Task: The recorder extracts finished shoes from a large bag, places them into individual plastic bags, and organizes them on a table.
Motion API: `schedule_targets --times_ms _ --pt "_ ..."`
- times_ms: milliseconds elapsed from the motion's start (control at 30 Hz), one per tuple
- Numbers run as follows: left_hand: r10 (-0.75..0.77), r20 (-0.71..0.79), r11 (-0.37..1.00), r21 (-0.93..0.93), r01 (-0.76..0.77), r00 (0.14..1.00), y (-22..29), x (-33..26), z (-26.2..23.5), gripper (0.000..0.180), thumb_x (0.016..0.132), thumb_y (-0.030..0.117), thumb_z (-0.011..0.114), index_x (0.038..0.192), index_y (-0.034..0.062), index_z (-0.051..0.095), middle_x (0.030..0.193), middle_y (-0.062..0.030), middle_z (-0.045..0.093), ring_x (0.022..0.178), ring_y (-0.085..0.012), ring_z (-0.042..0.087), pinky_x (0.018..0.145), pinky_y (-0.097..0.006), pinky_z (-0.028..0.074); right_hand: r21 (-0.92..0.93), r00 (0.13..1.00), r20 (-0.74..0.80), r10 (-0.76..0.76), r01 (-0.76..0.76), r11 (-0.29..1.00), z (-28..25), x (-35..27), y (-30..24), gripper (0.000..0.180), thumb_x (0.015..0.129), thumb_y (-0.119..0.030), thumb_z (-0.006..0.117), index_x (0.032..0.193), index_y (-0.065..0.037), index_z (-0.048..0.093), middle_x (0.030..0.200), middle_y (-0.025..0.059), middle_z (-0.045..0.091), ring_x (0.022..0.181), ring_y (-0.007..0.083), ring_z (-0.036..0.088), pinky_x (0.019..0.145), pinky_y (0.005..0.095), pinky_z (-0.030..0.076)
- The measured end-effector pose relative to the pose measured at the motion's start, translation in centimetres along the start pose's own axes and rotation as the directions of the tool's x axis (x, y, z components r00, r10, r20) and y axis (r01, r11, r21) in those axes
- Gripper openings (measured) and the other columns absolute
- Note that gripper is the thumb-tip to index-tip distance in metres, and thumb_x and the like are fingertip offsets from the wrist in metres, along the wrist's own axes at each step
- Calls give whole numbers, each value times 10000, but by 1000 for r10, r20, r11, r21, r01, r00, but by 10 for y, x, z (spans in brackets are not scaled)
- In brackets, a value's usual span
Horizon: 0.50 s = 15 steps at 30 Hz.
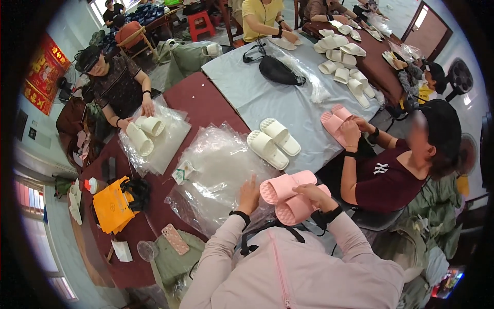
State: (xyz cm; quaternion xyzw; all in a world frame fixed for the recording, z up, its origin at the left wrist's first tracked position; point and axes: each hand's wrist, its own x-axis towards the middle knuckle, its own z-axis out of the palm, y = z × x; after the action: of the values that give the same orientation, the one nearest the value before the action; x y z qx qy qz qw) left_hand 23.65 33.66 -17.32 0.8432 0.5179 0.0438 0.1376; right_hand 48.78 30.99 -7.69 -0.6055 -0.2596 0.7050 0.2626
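the pair of pink slippers, stacked sole to sole just right of the clear plastic bags, looks ready for bagging: right hand fingers clasp it, left hand rests open-fingered on the bags, next needing one opened.

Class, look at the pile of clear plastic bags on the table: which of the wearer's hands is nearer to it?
Left. The left hand rests on the pile of clear plastic bags, while the right hand is off to its right, gripping the pink slippers.
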Motion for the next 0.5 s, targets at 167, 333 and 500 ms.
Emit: schedule_targets --times_ms 167,333,500 --pt "-88 36 993 -79 91 995 -4 1 11 621 699 101 631 1280 110 410 1374 -174 312 1168 -405 386 957 -498 328 -79 1000 14 -18 19 997 3 -4 3 315 825 -196 604 984 76 605 892 97 619 767 154 575 670 262 455" --pt "-49 191 986 -145 78 980 1 2 -8 707 675 186 683 1299 76 366 1370 -166 316 1217 -388 339 977 -484 316 -109 999 -33 -21 18 994 -4 8 21 320 826 -203 602 970 83 609 895 100 624 756 157 581 651 272 462" --pt "-10 101 999 34 7 995 -13 -6 15 660 712 224 661 1275 28 378 1341 -170 354 1195 -368 365 968 -463 332 -102 999 -29 -38 34 994 6 16 28 330 831 -223 594 953 83 615 876 98 625 730 153 576 639 277 459"
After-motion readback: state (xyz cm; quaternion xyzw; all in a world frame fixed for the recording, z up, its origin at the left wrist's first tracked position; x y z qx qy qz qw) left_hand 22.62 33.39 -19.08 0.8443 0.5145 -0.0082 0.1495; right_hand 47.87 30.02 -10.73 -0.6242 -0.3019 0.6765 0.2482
